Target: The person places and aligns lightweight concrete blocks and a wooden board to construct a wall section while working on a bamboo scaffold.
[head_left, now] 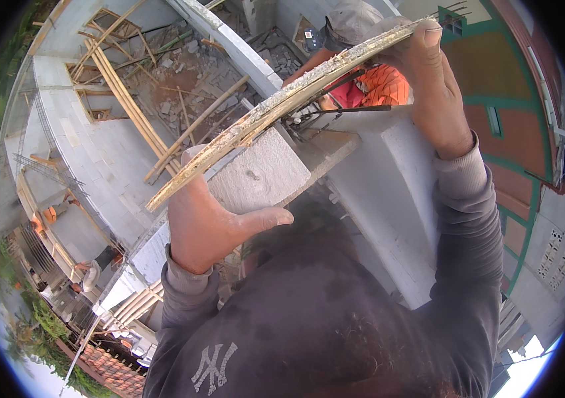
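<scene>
Plank of rough tan wood, long and thin, spans both hands: right hand pinching one end, left hand spread at the other, thumb out. Squarish pale-grey concrete block crowds that thumb; rubble-strewn grey floor lies open beyond the left hand.

Both hands well apart, left thumb outstretched

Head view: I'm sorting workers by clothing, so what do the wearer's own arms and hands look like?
The left hand and right hand are bare. Both arms wear long, dark grey sleeves, wrinkled along the right forearm, ending in lighter, greyish ribbed cuffs. The sleeves belong to a dark top with a pale emblem.
</scene>
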The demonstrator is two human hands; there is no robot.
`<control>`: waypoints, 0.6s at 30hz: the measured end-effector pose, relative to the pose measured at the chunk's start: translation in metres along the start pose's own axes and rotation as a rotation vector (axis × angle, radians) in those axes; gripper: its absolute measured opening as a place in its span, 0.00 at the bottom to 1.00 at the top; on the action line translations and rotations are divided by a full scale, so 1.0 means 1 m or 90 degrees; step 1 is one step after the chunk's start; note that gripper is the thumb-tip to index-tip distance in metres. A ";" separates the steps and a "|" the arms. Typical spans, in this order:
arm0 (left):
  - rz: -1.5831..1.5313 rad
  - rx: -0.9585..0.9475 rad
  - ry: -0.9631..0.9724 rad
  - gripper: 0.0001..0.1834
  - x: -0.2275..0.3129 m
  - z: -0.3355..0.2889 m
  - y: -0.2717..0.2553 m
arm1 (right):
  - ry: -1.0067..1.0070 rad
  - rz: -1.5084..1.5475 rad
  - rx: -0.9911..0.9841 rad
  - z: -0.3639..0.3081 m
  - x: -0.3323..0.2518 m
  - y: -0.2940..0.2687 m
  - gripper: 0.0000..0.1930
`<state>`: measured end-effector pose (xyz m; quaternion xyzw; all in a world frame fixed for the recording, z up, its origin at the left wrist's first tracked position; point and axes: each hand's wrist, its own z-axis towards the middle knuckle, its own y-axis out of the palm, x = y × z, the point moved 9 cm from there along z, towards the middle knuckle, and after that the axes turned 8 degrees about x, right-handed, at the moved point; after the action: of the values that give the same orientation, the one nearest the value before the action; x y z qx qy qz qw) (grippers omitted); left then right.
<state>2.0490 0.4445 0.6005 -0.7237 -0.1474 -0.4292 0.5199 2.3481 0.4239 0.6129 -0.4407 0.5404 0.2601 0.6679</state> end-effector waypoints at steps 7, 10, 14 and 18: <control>0.114 0.036 0.119 0.48 -0.001 0.000 -0.001 | -0.037 0.038 -0.062 0.001 -0.010 0.012 0.49; 0.010 0.029 -0.003 0.47 -0.028 -0.006 0.005 | -0.056 -0.023 -0.120 0.005 -0.014 0.012 0.52; -0.002 -0.049 -0.053 0.48 -0.037 -0.005 0.008 | -0.019 -0.036 -0.121 0.008 -0.006 0.005 0.53; 0.023 -0.013 -0.017 0.35 -0.032 -0.004 0.008 | 0.004 0.035 -0.075 0.009 0.003 0.001 0.58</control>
<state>2.0330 0.4451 0.5709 -0.7372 -0.1370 -0.4118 0.5178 2.3526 0.4323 0.6099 -0.4650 0.5383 0.3080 0.6318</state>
